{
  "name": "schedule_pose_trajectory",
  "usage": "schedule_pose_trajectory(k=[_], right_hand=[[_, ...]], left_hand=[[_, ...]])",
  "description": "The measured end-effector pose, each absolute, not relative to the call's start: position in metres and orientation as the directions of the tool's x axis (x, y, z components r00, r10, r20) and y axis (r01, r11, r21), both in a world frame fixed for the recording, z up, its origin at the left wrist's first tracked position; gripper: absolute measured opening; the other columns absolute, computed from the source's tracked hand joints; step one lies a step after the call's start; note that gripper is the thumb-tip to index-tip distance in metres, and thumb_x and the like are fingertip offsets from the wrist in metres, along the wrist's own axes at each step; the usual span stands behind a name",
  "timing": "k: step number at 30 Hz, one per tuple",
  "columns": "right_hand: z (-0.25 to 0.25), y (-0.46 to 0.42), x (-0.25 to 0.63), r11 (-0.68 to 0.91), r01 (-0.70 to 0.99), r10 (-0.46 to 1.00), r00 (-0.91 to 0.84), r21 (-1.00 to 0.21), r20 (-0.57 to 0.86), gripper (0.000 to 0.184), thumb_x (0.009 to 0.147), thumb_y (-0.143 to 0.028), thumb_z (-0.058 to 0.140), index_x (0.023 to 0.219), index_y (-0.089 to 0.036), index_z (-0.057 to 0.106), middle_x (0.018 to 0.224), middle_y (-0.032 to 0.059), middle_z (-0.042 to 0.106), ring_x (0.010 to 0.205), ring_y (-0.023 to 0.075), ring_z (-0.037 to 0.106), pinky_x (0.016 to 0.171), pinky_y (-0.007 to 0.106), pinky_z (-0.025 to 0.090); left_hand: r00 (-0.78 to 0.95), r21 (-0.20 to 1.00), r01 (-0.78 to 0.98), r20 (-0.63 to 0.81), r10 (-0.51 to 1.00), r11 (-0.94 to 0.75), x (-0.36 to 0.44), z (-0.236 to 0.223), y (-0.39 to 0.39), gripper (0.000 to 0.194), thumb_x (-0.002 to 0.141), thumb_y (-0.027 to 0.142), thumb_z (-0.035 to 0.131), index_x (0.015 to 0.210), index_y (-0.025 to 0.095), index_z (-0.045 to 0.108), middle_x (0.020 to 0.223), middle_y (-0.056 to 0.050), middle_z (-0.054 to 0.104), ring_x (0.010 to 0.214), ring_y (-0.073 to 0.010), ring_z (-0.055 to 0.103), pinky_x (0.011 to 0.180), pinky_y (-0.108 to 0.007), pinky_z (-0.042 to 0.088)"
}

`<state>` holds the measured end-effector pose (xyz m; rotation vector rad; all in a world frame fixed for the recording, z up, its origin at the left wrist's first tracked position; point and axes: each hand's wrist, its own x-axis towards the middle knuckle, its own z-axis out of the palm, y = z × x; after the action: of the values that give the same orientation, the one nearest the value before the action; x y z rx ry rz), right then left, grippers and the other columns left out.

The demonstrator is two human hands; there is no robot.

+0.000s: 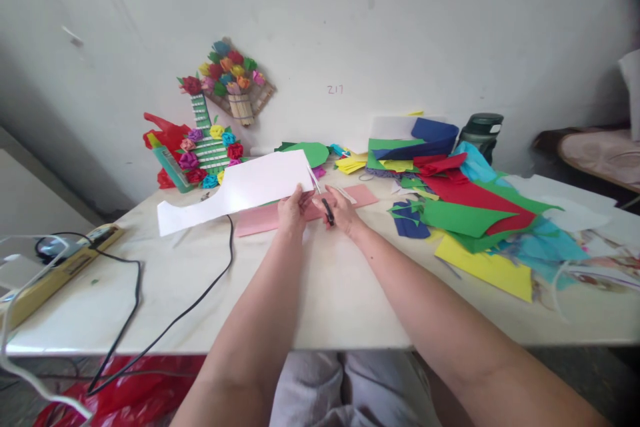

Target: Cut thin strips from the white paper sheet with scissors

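Observation:
My left hand (294, 209) pinches the lower right corner of a white sheet of paper (260, 181). The sheet is raised above the table, and a curved piece is cut out of its lower left side. My right hand (343, 211) is closed around scissors (327, 211) with black handles. Their blades point up and left, at the sheet's right edge. Beneath both hands a folded pink paper (257, 219) lies on the table. A narrow white strip (347, 195) shows just beyond my right hand.
Coloured paper scraps (465, 213) cover the right side, with a dark bottle (483, 133) behind them. A paper-flower decoration (210, 147) and a green glue bottle (170, 163) stand back left. A power strip (65, 267) and black cable (185, 310) lie on the left.

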<state>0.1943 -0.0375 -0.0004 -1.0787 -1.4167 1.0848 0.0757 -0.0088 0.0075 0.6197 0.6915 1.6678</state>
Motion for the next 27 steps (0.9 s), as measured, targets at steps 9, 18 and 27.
schedule_pose_trajectory(k=[9,18,27], right_hand=[[0.014,-0.05,0.193,0.13,-0.049,0.981,-0.138,-0.99,0.136,0.053,0.06,-0.039,0.065,0.104,-0.011,0.055,0.037,-0.0076,0.047,0.03,0.0081,0.039,0.028,0.018,0.034],[0.009,-0.047,0.212,0.075,0.033,0.87,-0.491,-0.997,0.049,0.029,0.066,-0.041,0.061,0.071,-0.013,0.058,0.043,-0.0035,0.052,0.031,0.0072,0.043,0.028,0.017,0.031],[0.013,-0.036,0.24,0.154,-0.165,0.875,-0.435,-0.974,0.212,0.037,0.067,-0.047,0.059,0.078,-0.012,0.058,0.047,-0.0021,0.053,0.035,0.0084,0.045,0.032,0.019,0.029]], left_hand=[[-0.31,0.68,-0.678,0.08,0.947,-0.279,0.062,0.006,0.001,0.012,0.072,0.012,0.063,0.082,0.01,0.058,0.071,-0.005,0.065,0.064,-0.0147,0.065,0.058,-0.02,0.052],[-0.387,0.652,-0.682,0.061,0.92,-0.33,0.05,0.01,0.001,0.023,0.072,0.014,0.063,0.094,0.011,0.059,0.069,-0.004,0.065,0.06,-0.0116,0.064,0.057,-0.018,0.052],[-0.267,0.704,-0.66,0.104,0.958,-0.261,0.049,0.006,0.004,0.021,0.071,0.015,0.063,0.091,0.009,0.059,0.07,-0.006,0.066,0.064,-0.0155,0.065,0.06,-0.023,0.052]])
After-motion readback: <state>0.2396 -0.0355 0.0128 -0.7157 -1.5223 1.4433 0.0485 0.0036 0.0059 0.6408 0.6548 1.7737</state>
